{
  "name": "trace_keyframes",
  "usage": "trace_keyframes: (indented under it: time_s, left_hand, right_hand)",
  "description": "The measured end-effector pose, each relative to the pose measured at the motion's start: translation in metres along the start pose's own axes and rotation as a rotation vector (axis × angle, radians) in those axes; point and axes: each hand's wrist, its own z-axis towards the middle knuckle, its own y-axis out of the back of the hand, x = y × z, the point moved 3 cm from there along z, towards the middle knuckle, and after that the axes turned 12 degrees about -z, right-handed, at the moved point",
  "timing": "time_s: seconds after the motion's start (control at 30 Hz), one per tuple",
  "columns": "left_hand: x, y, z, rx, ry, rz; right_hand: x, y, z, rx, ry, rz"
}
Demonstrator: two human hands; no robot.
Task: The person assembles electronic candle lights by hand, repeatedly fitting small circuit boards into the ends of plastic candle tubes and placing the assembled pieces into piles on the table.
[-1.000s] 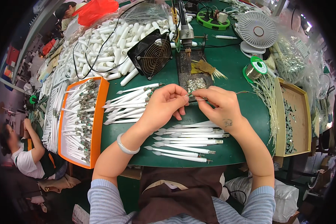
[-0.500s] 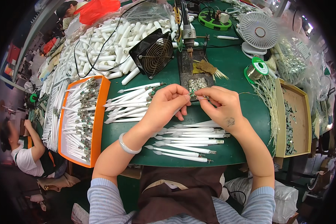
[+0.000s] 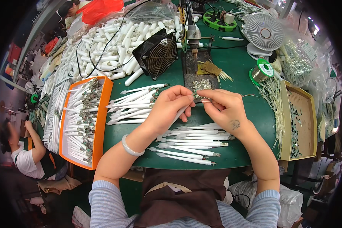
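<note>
While I compare with the frame of half a second ago, I see almost no change: both hands stay together over the green table (image 3: 235, 72), only the person at the far left has shifted a little. Nearest to me lie finished white tubes (image 3: 190, 146) in a row, just below the wrists. Above them the left hand (image 3: 169, 108) is closed around one white tube (image 3: 179, 113), which points down and left from the fingers. The right hand (image 3: 224, 108) pinches a thin wire (image 3: 247, 95) against the tube's tip, fingertips of both hands touching. Left of the hands lies another pile of tubes (image 3: 135, 102), and beyond it an orange tray (image 3: 104, 114) full of them. Farther away stand a black fan (image 3: 157, 55), a soldering stand (image 3: 192, 34), a solder spool (image 3: 262, 70) and a white fan (image 3: 264, 34).
</note>
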Motion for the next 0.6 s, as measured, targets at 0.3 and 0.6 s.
trace_keyframes:
  time_s: [0.3,0.6]
  left_hand:
    - [0.0023,0.0040,0.0014,0.000,-0.011,-0.067]
    - [-0.0025,-0.0033,-0.0018,-0.086,-0.096,0.120]
  right_hand:
    - [-0.0011,-0.0036,-0.0012,0.000,0.021,0.029]
    - [0.0043,-0.0019,-0.0005,-0.011,0.067,-0.004]
